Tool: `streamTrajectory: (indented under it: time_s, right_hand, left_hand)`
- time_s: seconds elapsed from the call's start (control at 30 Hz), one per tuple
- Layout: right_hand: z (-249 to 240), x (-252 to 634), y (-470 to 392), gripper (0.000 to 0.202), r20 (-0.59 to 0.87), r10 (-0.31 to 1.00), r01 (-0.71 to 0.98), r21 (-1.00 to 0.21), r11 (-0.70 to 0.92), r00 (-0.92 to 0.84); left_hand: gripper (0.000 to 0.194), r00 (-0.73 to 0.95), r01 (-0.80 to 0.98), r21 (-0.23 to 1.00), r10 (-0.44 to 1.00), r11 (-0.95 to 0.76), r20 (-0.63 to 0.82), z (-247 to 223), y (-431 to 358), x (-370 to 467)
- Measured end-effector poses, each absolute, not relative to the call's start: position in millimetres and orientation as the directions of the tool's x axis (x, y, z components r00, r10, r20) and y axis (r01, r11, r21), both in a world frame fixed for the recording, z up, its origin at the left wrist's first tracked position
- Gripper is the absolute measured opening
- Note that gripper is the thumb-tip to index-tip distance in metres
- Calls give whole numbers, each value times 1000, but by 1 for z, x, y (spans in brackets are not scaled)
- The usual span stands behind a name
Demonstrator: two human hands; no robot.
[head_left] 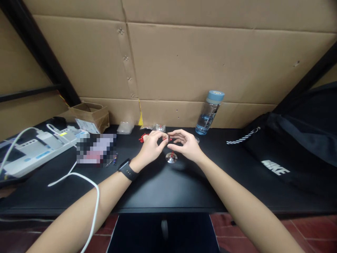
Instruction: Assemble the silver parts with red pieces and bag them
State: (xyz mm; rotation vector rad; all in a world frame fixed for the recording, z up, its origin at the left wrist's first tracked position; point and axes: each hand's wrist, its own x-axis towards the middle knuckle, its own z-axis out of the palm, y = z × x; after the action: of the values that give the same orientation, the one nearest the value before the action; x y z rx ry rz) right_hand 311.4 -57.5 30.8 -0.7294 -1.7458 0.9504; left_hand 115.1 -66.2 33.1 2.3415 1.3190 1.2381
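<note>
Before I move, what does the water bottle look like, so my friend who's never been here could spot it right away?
Find the big cardboard wall behind the black desk. Near that wall, between the person's right hand and the black NIKE bag, is a see-through water bottle. Unlike the bag and the little silver disc on the desk, it has a blue lid.

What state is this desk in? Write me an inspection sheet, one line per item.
Surface: black desk, front strip bare.
Job's things: silver disc with red cord below the hands; red bundle near the left hand.
Clutter: bottle, box, bag.
Hands: left and right hand meet at a small piece; grip unclear.
Cables: white cable crosses left forearm.
Surroundings: cardboard wall, red tiled floor.
</note>
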Motion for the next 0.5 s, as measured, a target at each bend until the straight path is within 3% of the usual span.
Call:
streamTrajectory:
  time_s: [0.1,0.2,0.5]
  right_hand:
    - [34,315,-57,28,448,821,209,-817,537,-355]
    - [36,317,-57,34,451,790,343,-726,596,-416]
    - [45,320,-60,32,457,729,446,-584,678,-510]
  left_hand:
    - [7,266,674,450,761,-586,591,37,-70,116]
    - [7,270,687,432,757,-585,595,37,-73,119]
    - [9,297,664,445,758,-600,581,40,-72,115]
